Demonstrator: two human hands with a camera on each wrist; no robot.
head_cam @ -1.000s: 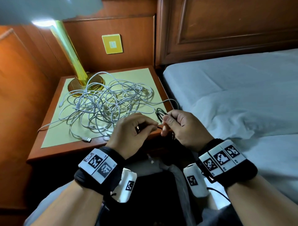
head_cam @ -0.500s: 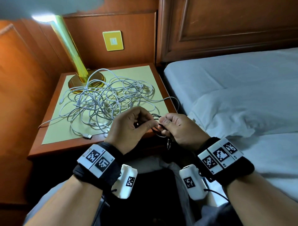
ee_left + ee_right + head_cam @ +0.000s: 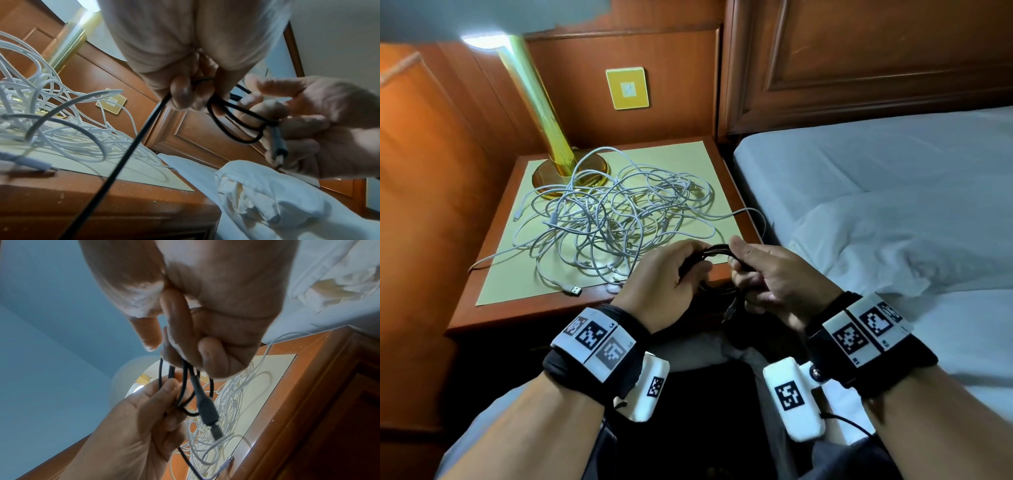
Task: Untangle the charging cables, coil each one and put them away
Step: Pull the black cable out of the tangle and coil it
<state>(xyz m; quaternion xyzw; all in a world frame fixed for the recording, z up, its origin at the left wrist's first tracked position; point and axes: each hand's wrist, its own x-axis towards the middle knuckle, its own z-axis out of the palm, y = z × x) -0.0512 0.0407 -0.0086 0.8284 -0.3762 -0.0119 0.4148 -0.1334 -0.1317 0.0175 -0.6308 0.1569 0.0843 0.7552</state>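
The tangle of white cables [image 3: 616,219] sprawls over most of the worktop [image 3: 493,308], with the brass lamp [image 3: 551,137] blocking its back left corner. Bare strips remain along the front left edge and far right corner; the bed [image 3: 893,171] alongside lies open.

Bedroom: white-sheeted bed [image 3: 876,178] right of the hands, carved wooden headboard [image 3: 859,58] beyond, wooden nightstand [image 3: 482,301] with brass lamp [image 3: 558,150] left.

Both forearms enter from the bottom of the head view, banded at the wrists, meeting mid-frame. Left hand [image 3: 657,277] – fingers [image 3: 180,92] curled, pinching the black cable [image 3: 717,247]. Right hand [image 3: 774,277] – fingers curled round its loops, thumb on top.
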